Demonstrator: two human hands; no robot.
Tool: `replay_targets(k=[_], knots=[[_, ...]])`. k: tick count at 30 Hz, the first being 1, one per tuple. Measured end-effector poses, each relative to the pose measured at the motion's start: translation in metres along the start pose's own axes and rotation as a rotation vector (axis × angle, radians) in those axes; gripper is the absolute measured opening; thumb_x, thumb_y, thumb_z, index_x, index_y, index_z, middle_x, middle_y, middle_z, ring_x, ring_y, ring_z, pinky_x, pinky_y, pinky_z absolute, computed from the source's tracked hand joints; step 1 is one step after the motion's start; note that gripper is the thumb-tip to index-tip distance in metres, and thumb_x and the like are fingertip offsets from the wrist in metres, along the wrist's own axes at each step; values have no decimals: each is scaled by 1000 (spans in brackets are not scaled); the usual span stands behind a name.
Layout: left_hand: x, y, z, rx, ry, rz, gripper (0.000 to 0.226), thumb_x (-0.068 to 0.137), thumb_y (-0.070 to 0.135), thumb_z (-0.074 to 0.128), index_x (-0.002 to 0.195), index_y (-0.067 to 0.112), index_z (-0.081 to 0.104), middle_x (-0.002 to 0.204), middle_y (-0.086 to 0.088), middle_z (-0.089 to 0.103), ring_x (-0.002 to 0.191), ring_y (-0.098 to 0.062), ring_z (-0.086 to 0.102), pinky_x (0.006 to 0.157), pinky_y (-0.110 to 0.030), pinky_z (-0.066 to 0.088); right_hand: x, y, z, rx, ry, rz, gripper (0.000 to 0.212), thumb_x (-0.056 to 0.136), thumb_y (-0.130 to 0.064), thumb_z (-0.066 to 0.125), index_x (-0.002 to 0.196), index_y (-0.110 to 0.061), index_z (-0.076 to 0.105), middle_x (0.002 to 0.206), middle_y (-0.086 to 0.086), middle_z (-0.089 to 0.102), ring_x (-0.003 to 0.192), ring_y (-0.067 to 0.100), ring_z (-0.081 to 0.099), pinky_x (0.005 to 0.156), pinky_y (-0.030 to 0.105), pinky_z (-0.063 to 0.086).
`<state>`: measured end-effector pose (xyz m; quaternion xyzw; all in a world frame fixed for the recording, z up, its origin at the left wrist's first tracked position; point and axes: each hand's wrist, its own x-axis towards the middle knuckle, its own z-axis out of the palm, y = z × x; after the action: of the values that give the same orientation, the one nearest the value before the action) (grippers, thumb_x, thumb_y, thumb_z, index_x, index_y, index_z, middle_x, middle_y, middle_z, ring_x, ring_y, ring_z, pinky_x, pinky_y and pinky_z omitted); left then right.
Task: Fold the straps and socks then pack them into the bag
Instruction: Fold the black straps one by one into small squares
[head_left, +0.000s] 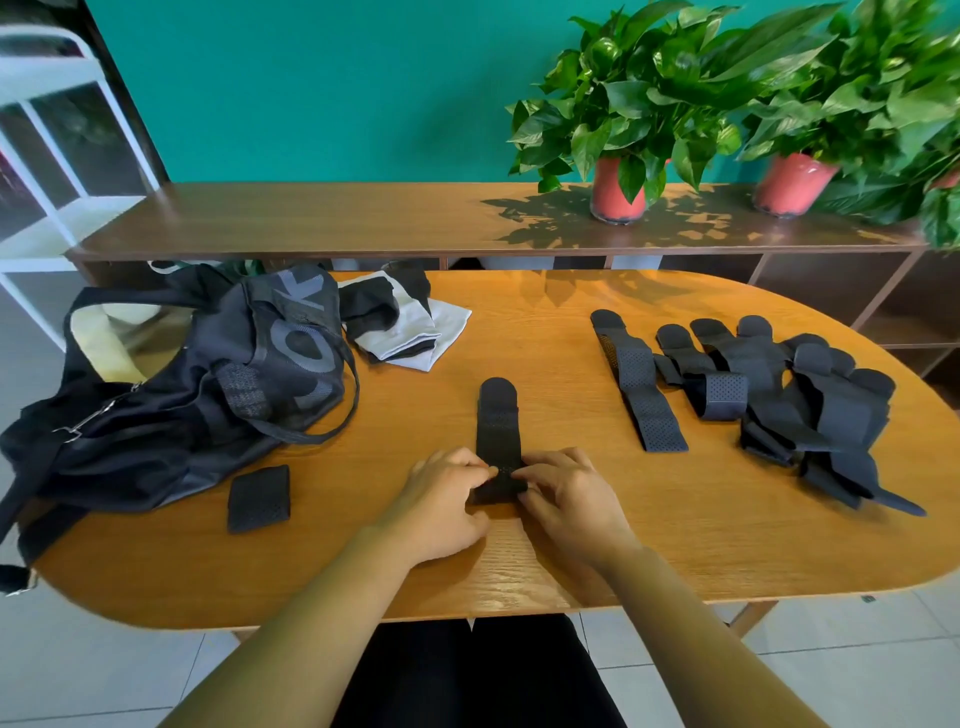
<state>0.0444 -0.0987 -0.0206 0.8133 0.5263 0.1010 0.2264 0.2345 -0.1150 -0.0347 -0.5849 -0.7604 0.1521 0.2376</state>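
A black perforated strap (498, 426) lies lengthwise in the middle of the wooden table (571, 561), its rounded end pointing away from me. My left hand (447, 499) and my right hand (566, 499) pinch its near end from either side, where the end looks partly folded. A folded strap (258, 499) lies flat to the left. Several unfolded straps (753, 389) are heaped at the right. Black and white socks (400, 322) lie at the back left, beside the black bag (208, 374), whose mouth gapes open at its left side.
Behind the table runs a low wooden shelf (363, 218) with potted plants (623, 104) in red pots at the right. A white rack (47, 156) stands at the far left. The bag's strap hangs over the table's left edge.
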Motion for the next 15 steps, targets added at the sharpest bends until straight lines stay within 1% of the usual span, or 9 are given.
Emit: replay_targets(k=[2, 3, 4, 5, 7, 8, 10, 13, 15], knots=[[-2, -1, 2, -55, 11, -8, 29, 92, 22, 57, 120, 26, 62, 117, 11, 52, 108, -12, 48, 99, -33, 39, -1, 0, 0, 85, 17, 44, 19, 90, -22, 59, 105, -22, 71, 118, -12, 59, 108, 3, 41, 83, 20, 39], [-3, 0, 2, -85, 29, -28, 17, 94, 21, 56, 107, 24, 66, 108, 9, 56, 99, -13, 53, 93, -36, 45, -1, -1, 0, 121, 24, 70, 16, 90, -22, 60, 101, -21, 71, 114, -12, 59, 105, 3, 41, 82, 20, 39], [-2, 0, 3, -122, 61, -55, 10, 94, 20, 56, 96, 22, 65, 99, 6, 59, 90, -15, 56, 84, -37, 49, -1, -2, 1, 145, 29, 94, 14, 90, -21, 60, 98, -19, 71, 110, -11, 60, 103, 3, 42, 82, 21, 40], [-2, 1, 3, -157, 103, -90, 10, 95, 20, 56, 87, 23, 62, 90, 5, 61, 83, -16, 57, 76, -36, 50, 0, -3, 3, 164, 36, 114, 12, 90, -20, 60, 95, -18, 71, 104, -10, 61, 100, 5, 44, 82, 23, 42], [0, 3, 5, -224, 188, -157, 16, 95, 21, 57, 81, 28, 57, 80, 6, 63, 75, -14, 59, 64, -29, 45, 1, -6, 6, 218, 67, 167, 10, 90, -19, 59, 88, -17, 69, 91, -7, 63, 91, 11, 50, 79, 31, 46], [2, 4, 7, -244, 223, -173, 16, 94, 22, 58, 80, 29, 56, 79, 7, 63, 74, -12, 59, 60, -26, 43, 3, -8, 8, 251, 90, 207, 10, 91, -20, 59, 88, -17, 68, 87, -6, 63, 88, 13, 53, 77, 34, 48], [5, 6, 12, -237, 272, -197, 20, 94, 23, 59, 74, 22, 54, 72, 7, 59, 69, -11, 56, 54, -23, 35, 7, -13, 9, 278, 119, 289, 13, 92, -22, 57, 95, -18, 69, 90, -4, 66, 87, 15, 58, 75, 37, 51], [11, 6, 18, -176, 318, -229, 30, 94, 24, 59, 68, 8, 56, 66, -2, 52, 65, -20, 50, 52, -29, 28, 15, -19, 10, 198, 113, 368, 18, 93, -27, 55, 100, -21, 70, 92, -2, 68, 83, 16, 60, 70, 33, 52], [13, 7, 19, -153, 334, -238, 31, 94, 25, 57, 69, 8, 56, 67, -2, 51, 66, -20, 49, 52, -29, 28, 18, -22, 11, 140, 106, 389, 19, 94, -29, 53, 101, -22, 70, 93, -1, 68, 80, 15, 58, 65, 28, 48]])
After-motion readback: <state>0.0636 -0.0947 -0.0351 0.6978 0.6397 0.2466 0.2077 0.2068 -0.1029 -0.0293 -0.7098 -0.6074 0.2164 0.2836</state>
